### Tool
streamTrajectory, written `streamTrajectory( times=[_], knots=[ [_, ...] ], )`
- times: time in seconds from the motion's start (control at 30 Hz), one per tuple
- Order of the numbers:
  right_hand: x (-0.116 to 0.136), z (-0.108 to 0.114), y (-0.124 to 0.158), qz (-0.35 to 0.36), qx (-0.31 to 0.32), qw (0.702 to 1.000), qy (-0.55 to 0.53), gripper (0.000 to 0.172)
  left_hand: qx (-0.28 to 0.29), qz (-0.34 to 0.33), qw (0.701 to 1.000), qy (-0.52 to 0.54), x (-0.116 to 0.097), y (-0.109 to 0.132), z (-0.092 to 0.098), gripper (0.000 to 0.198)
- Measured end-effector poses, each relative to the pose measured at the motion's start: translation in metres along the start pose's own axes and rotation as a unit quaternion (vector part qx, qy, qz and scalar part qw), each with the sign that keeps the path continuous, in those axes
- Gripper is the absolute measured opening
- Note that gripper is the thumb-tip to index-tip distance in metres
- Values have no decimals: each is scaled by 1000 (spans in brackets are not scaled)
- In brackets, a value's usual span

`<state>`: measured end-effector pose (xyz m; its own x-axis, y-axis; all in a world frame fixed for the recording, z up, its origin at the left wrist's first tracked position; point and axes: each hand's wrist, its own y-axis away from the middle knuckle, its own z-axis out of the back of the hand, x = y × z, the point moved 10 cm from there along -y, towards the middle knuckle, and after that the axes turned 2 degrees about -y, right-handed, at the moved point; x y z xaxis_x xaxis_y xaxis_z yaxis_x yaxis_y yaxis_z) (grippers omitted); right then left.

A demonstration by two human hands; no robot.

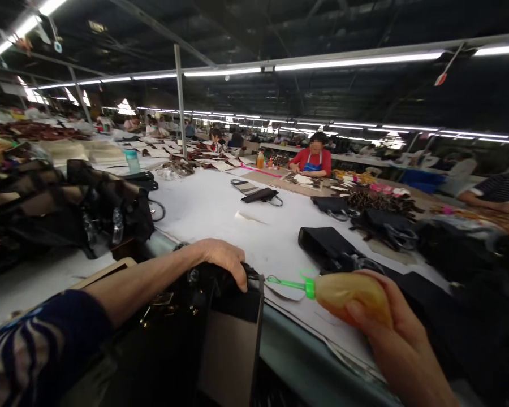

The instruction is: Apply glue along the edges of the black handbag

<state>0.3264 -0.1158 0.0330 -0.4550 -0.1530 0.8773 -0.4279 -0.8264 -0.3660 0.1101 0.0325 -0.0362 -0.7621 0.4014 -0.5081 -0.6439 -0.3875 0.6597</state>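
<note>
My left hand [224, 259] grips the top edge of a black bag [233, 308] at the near side of the table, thumb toward me and the fingers hidden behind it. A grey-beige panel [229, 350] shows on the side of the bag below my thumb. In my right hand [401, 316] is a soft squeeze bottle [352, 297] of amber liquid, lying sideways. Its green nozzle [292, 284] points left, close to the bag's upper right edge. I cannot tell whether the tip touches the bag.
Black bags [51, 209] are heaped at the left, and more black bags [333, 246] lie at the right. A striped piece with a handle [254, 191] rests on the white tabletop [195, 198]. Across the table a person in red [322, 161] works. A teal cup [132, 162] stands far left.
</note>
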Motion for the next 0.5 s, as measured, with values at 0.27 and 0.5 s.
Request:
streamTrajectory(
  times=[0.27,0.5],
  knots=[
    [9,-14,-7,13,26,998,54,44,29,19,999,9,6,-1,-7,34],
    [20,-6,-10,57,25,995,73,43,55,15,998,6,4,-3,-14,35]
  ],
)
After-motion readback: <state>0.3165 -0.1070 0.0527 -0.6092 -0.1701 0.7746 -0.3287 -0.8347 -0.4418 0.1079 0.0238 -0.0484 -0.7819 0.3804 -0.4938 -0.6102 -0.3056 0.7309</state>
